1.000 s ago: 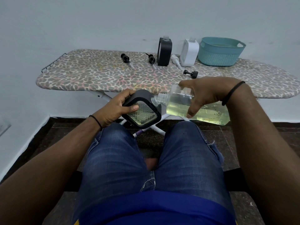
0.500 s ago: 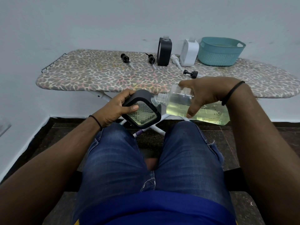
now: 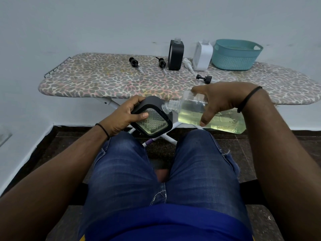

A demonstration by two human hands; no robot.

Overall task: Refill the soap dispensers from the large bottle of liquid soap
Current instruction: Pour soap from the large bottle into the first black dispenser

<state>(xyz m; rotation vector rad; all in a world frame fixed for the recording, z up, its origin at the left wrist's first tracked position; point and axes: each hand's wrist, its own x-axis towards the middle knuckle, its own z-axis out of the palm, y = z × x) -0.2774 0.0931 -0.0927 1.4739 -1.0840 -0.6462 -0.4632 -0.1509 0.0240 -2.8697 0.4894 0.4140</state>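
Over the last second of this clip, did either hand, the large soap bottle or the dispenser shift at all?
Nothing visibly changed. The right hand still grips the tilted large soap bottle, its open neck at the black dispenser that the left hand keeps holding over the lap.

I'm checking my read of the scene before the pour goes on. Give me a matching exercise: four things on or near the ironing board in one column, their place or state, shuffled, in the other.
Things:
1. large soap bottle
2. black dispenser with glass panel
3. white dispenser
4. teal basket

Places or states:
A. standing on the board with no pump, beside the basket
B. tilted on its side in the right hand, neck toward the held dispenser
C. at the far right end of the row on the board
D. held in the left hand above the lap

Pairs: 1-B, 2-D, 3-A, 4-C
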